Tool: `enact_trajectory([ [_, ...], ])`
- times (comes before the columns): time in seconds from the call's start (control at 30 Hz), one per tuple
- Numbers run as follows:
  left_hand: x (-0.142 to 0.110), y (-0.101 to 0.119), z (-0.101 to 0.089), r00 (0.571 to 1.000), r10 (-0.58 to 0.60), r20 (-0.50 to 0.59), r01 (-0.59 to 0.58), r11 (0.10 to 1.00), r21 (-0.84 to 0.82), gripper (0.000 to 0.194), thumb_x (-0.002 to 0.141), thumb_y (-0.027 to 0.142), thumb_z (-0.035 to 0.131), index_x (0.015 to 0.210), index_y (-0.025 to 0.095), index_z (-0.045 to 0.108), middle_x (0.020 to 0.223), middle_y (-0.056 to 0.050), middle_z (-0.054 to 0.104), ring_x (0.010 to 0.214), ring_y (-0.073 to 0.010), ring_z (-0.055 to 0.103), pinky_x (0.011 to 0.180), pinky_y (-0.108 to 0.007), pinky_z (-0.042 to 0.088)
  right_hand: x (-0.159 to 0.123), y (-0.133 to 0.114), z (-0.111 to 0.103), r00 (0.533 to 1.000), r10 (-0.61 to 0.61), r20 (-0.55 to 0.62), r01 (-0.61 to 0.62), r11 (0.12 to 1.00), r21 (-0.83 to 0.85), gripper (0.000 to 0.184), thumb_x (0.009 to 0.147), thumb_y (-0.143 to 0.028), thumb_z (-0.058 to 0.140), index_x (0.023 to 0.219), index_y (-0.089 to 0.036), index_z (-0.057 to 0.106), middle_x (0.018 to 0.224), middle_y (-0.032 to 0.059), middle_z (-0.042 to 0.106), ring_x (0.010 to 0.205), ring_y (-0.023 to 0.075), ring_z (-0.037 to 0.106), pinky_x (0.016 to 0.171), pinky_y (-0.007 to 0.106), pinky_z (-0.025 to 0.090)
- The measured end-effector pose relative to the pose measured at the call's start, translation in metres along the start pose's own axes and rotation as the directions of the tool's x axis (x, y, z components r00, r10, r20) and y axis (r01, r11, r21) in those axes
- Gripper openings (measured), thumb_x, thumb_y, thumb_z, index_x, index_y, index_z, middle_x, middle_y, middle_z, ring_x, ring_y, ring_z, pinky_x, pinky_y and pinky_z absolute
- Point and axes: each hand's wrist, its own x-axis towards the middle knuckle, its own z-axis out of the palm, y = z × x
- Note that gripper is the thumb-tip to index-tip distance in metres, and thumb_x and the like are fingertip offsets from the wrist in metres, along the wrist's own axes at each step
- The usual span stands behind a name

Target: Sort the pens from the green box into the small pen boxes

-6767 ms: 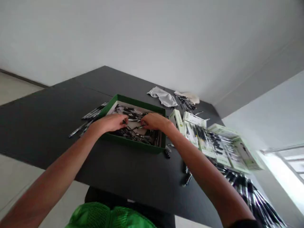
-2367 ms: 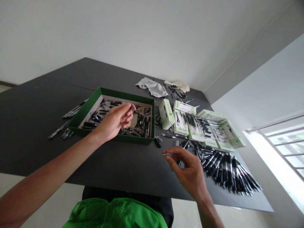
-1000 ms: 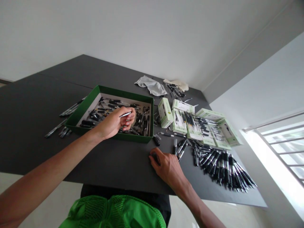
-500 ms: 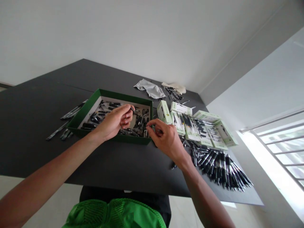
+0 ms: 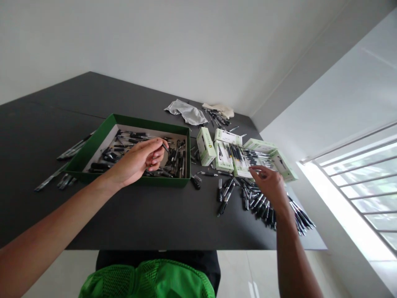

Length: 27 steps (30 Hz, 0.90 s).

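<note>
My left hand hovers over the green open box, its fingers curled closed round a pen. Only the dark end of that pen pokes out past thumb and forefinger. Loose pens and pen parts fill the box beneath. My right hand is at the front of the pale green and white cartons, thumb and forefinger drawn together in a pinch. Whatever lies between those fingertips is too small to make out. Below this hand, a fan of black pens is partly covered by my wrist.
Loose pens and black caps lie between box and cartons. More pens rest left of the green box. A silvery bag and a cream cloth with pens sit by the wall. The dark table ends before my lap.
My right hand went from the table up to the green box's right side, then across right to the cartons. My left hand keeps its pen over the box. The view has turned rightward.
</note>
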Motion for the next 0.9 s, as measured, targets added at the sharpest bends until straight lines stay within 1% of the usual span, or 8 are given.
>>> enact_trajectory([
  [0.13, 0.001, 0.0, -0.001, 1.0, -0.006, 0.004, 0.006, 1.0, 0.01, 0.017, 0.09, 0.033, 0.073, 0.086, 0.016, 0.072, 0.064, 0.005, 0.037, 0.046, -0.0063, 0.038, 0.039, -0.014, 0.035, 0.018, 0.005, 0.015, 0.995, -0.055, 0.086, 0.059, 0.997, -0.045, 0.041, 0.088, -0.052, 0.059, 0.097, -0.02, 0.082, 0.061, 0.0021, 0.061, 0.058, 0.017, 0.051, 0.062, 0.03, 0.035],
  [0.2, 0.001, 0.0, -0.001, 1.0, -0.006, -0.001, 0.006, 1.0, 0.009, 0.018, 0.09, 0.034, 0.073, 0.086, 0.016, 0.072, 0.063, 0.005, 0.037, 0.046, -0.0065, 0.039, 0.039, -0.014, 0.034, 0.019, 0.003, 0.021, 0.994, -0.054, 0.091, 0.06, 0.996, -0.065, 0.04, 0.088, -0.052, 0.059, 0.096, -0.02, 0.082, 0.06, 0.0017, 0.059, 0.058, 0.0166, 0.049, 0.061, 0.03, 0.033],
  [0.43, 0.0, 0.001, 0.0, 1.0, -0.002, 0.016, 0.002, 1.0, 0.02, 0.017, 0.091, 0.032, 0.073, 0.086, 0.016, 0.073, 0.063, 0.005, 0.037, 0.046, -0.0065, 0.036, 0.039, -0.014, 0.035, 0.019, 0.006, 0.023, 0.998, 0.015, 0.062, -0.011, 0.998, -0.057, 0.04, 0.087, -0.05, 0.059, 0.099, -0.019, 0.08, 0.058, 0.0011, 0.057, 0.058, 0.0187, 0.051, 0.062, 0.032, 0.035],
  [0.6, 0.0, 0.001, 0.0, 1.0, -0.001, 0.014, 0.0, 1.0, 0.026, 0.015, 0.091, 0.031, 0.071, 0.087, 0.016, 0.072, 0.063, 0.005, 0.037, 0.047, -0.0067, 0.037, 0.039, -0.014, 0.035, 0.021, 0.0, 0.018, 0.999, 0.024, -0.03, -0.023, 1.0, 0.018, 0.04, 0.092, -0.041, 0.05, 0.117, -0.018, 0.072, 0.072, 0.0045, 0.066, 0.07, 0.0222, 0.058, 0.072, 0.035, 0.042],
  [0.7, -0.001, 0.0, -0.001, 1.0, -0.002, 0.014, 0.002, 1.0, 0.026, 0.016, 0.091, 0.031, 0.071, 0.087, 0.016, 0.072, 0.063, 0.005, 0.036, 0.047, -0.0063, 0.036, 0.04, -0.013, 0.034, 0.013, -0.021, 0.013, 0.996, -0.085, 0.003, 0.083, 0.978, 0.191, 0.04, 0.097, -0.032, 0.038, 0.123, -0.018, 0.064, 0.078, 0.0032, 0.064, 0.073, 0.0202, 0.058, 0.073, 0.033, 0.044],
  [0.8, -0.001, 0.0, -0.001, 1.0, -0.005, 0.018, 0.004, 1.0, 0.028, 0.017, 0.091, 0.032, 0.072, 0.086, 0.016, 0.072, 0.063, 0.005, 0.036, 0.047, -0.006, 0.035, 0.04, -0.013, 0.033, 0.0, -0.057, 0.011, 0.952, -0.288, 0.099, 0.235, 0.903, 0.36, 0.034, 0.102, -0.033, 0.038, 0.124, -0.017, 0.058, 0.088, 0.0042, 0.068, 0.076, 0.0169, 0.059, 0.075, 0.031, 0.048],
  [0.83, -0.001, 0.0, -0.001, 1.0, -0.006, 0.02, 0.005, 1.0, 0.031, 0.017, 0.09, 0.033, 0.073, 0.086, 0.016, 0.072, 0.063, 0.005, 0.036, 0.047, -0.0059, 0.034, 0.04, -0.013, 0.033, -0.004, -0.07, 0.013, 0.933, -0.335, 0.132, 0.257, 0.876, 0.409, 0.032, 0.102, -0.034, 0.043, 0.125, -0.017, 0.057, 0.093, 0.0053, 0.071, 0.076, 0.0161, 0.061, 0.077, 0.03, 0.049],
  [0.9, 0.0, 0.0, -0.001, 1.0, -0.006, 0.023, 0.005, 0.999, 0.042, 0.019, 0.089, 0.035, 0.075, 0.086, 0.016, 0.072, 0.062, 0.006, 0.036, 0.047, -0.0058, 0.033, 0.04, -0.013, 0.032, -0.01, -0.097, 0.019, 0.912, -0.365, 0.189, 0.223, 0.826, 0.518, 0.031, 0.101, -0.035, 0.05, 0.126, -0.017, 0.058, 0.1, 0.0072, 0.076, 0.074, 0.0149, 0.066, 0.076, 0.03, 0.053],
])
